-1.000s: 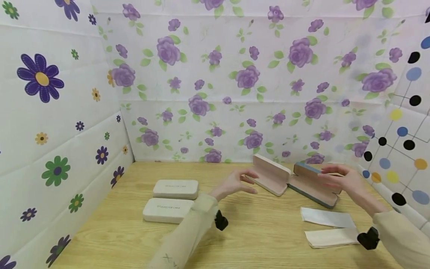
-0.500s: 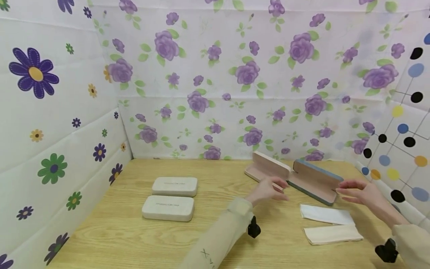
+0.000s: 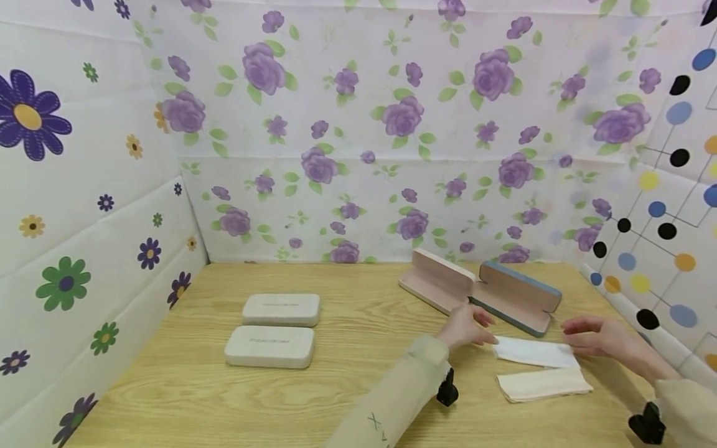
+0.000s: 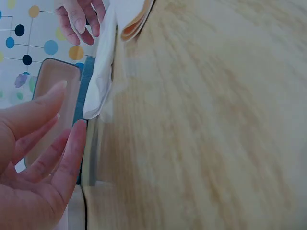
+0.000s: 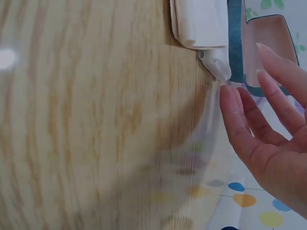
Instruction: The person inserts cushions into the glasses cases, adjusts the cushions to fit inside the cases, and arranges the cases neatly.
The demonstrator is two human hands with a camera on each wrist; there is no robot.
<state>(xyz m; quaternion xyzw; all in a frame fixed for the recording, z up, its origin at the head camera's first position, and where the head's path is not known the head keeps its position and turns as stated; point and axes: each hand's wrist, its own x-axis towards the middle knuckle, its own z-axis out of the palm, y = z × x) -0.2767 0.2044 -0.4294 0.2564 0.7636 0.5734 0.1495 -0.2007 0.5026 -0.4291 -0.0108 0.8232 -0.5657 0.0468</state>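
Observation:
A white folded cloth [image 3: 532, 352] lies on the wooden table [image 3: 358, 386], with a cream cloth [image 3: 543, 384] just in front of it. My left hand [image 3: 469, 327] hovers at the white cloth's left end, fingers straight and empty. At the cloth's right end my right hand [image 3: 590, 335] is spread, also empty. Whether either hand touches the cloth is unclear. In the left wrist view my left hand [image 4: 43, 143] is beside the white cloth [image 4: 103, 72] and the blue case [image 4: 53, 96]. In the right wrist view my right hand [image 5: 264, 129] nears the cloth's corner [image 5: 216, 62].
Behind the cloths an open blue glasses case [image 3: 518, 300] and an open pink one [image 3: 438, 286] stand side by side. Two closed beige cases [image 3: 282, 309] [image 3: 270, 346] lie at the left. Flowered and dotted panels wall in the table on three sides.
Both hands have come down and toward me from the open cases to the ends of the white cloth. The left hand crossed to the right.

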